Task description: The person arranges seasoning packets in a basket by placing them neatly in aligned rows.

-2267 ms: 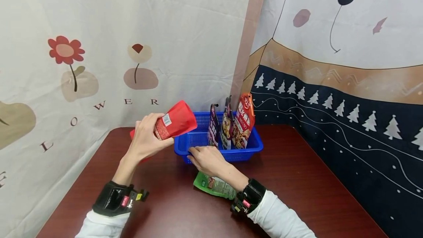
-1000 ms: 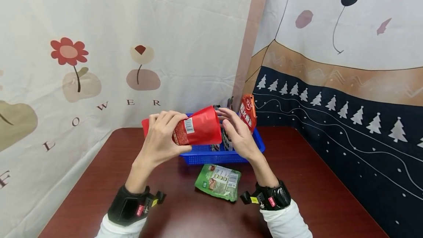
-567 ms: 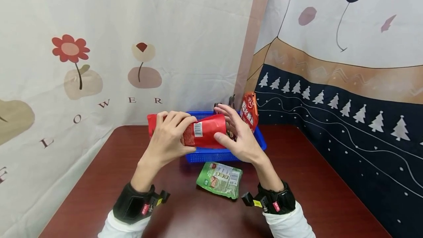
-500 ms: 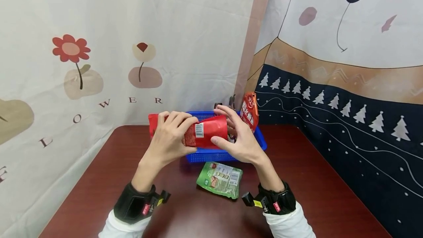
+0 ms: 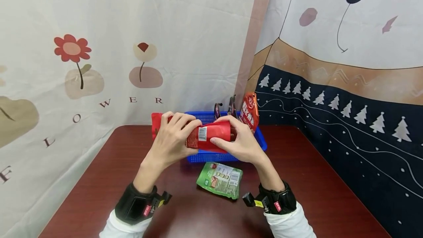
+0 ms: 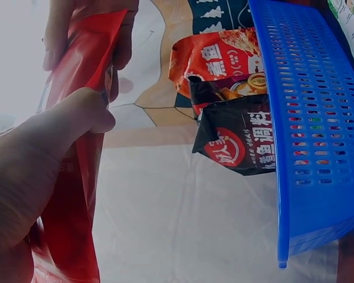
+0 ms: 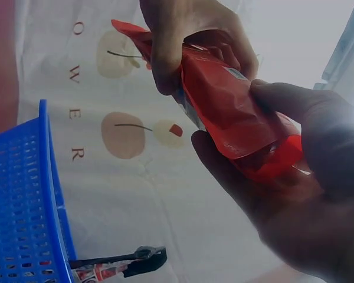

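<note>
A red stand-up pouch (image 5: 219, 129) with a barcode label is held sideways in front of the blue basket's left part. My left hand (image 5: 172, 135) grips it round the middle and top end, thumb below and fingers over it. At the bottom end my right hand (image 5: 242, 142) has its thumb on the near face and its fingers behind. The right wrist view shows the pouch (image 7: 224, 106) pinched between the right thumb and fingers, its base facing that palm. In the left wrist view the pouch (image 6: 71, 212) runs lengthwise under the left thumb.
Behind the hands, the blue plastic basket (image 5: 211, 156) stands on the brown table (image 5: 297, 194). An orange-red pouch (image 5: 249, 111) and two darker pouches stand upright in its right part. A green pouch (image 5: 221, 180) lies flat before it. Printed cloths hang behind and to the right.
My right hand has left the basket's front rim and come up to grip the red pouch's bottom end. My left hand has carried the pouch rightward and turned it more level.
</note>
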### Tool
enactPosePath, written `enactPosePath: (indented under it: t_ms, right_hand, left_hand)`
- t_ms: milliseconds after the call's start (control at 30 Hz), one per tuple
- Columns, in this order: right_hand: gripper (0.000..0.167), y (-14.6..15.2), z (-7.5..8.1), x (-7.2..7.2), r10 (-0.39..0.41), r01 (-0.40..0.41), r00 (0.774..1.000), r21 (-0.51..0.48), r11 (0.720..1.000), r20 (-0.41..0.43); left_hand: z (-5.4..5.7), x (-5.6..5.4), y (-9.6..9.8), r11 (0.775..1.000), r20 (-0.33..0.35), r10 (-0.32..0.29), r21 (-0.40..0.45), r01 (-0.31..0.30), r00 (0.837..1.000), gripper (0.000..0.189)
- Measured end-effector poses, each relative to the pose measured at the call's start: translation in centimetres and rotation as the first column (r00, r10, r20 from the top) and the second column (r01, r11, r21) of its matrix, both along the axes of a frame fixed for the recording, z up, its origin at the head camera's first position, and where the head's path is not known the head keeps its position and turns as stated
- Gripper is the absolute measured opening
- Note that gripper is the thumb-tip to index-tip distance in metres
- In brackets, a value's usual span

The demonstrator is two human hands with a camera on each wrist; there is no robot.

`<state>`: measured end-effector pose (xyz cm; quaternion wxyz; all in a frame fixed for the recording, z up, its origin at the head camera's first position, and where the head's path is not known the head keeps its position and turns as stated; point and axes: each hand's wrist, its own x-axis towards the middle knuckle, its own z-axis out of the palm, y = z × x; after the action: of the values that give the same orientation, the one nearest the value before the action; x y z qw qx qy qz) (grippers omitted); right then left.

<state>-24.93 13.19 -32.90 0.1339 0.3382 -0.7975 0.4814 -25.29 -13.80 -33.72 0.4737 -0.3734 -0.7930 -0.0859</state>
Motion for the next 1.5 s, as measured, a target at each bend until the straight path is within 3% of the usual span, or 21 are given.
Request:
enactPosePath:
  t_ms: [500,667,767,867,933,967,1067,1167,1267,1333,1400,1433,1500]
  right_hand:
    - [0.047,0.0,0.0,0.2,-0.003,0.002,0.999,-0.021,1.000,-0.042]
    - [0.048,-0.2,-0.1,0.1,-0.022,0.016,0.996,-0.071,0.997,-0.082]
    - [0.048,-0.2,-0.1,-0.2,-0.047,0.033,0.994,-0.133,0.991,-0.099]
    - [0.048,-0.2,-0.3,-0.6,-0.086,0.062,0.991,-0.225,0.972,-0.102]
    - [0.048,-0.3,-0.4,-0.8,-0.109,0.075,0.989,-0.297,0.952,-0.098]
    - [0.048,-0.3,-0.5,-0.8,-0.117,0.081,0.989,-0.330,0.941,-0.091]
    - [0.048,-0.6,-0.6,-1.0,-0.131,0.087,0.988,-0.409,0.909,-0.080]
    - [0.046,-1.0,-0.7,-1.0,-0.138,0.090,0.988,-0.461,0.883,-0.071]
    - [0.047,-1.5,-0.9,-1.0,-0.151,0.102,0.987,-0.509,0.855,-0.056]
    - [0.048,-1.8,-1.0,-0.9,-0.156,0.112,0.987,-0.543,0.833,-0.037]
    - [0.049,-2.1,-1.1,-0.8,-0.155,0.119,0.988,-0.574,0.810,-0.013]
    - [0.049,-2.3,-1.2,-0.7,-0.150,0.122,0.989,-0.588,0.800,0.001]
    - [0.048,-2.7,-1.4,-0.6,-0.139,0.124,0.990,-0.612,0.781,0.022]
  left_hand:
    - [0.3,0.4,0.0,1.000,-0.003,0.008,-0.006,-0.008,1.000,0.088]
    - [0.3,0.0,-0.1,1.000,-0.024,0.004,0.007,-0.004,1.000,0.106]
    - [0.3,-0.3,-0.2,0.998,-0.014,-0.018,0.052,0.018,1.000,0.123]
    - [0.3,-0.5,-0.1,0.980,0.013,-0.092,0.177,0.088,0.996,0.127]
    - [0.2,-0.6,0.1,0.942,0.033,-0.164,0.301,0.146,0.986,0.123]
    - [0.2,-0.6,0.2,0.912,0.040,-0.205,0.370,0.176,0.978,0.122]
    - [0.2,-0.6,0.6,0.794,0.035,-0.291,0.566,0.221,0.956,0.120]
    - [0.0,-0.5,1.0,0.669,-0.020,-0.297,0.709,0.223,0.955,0.119]
    - [-0.1,-0.4,1.2,0.575,-0.051,-0.266,0.793,0.201,0.963,0.115]
    - [-0.1,-0.3,1.3,0.520,-0.037,-0.288,0.833,0.189,0.957,0.114]
    - [-0.1,-0.1,1.5,0.463,-0.003,-0.352,0.868,0.177,0.936,0.111]
    - [-0.1,0.0,1.6,0.429,0.014,-0.399,0.887,0.173,0.917,0.109]
    - [0.0,0.1,1.9,0.357,0.038,-0.514,0.918,0.174,0.857,0.105]
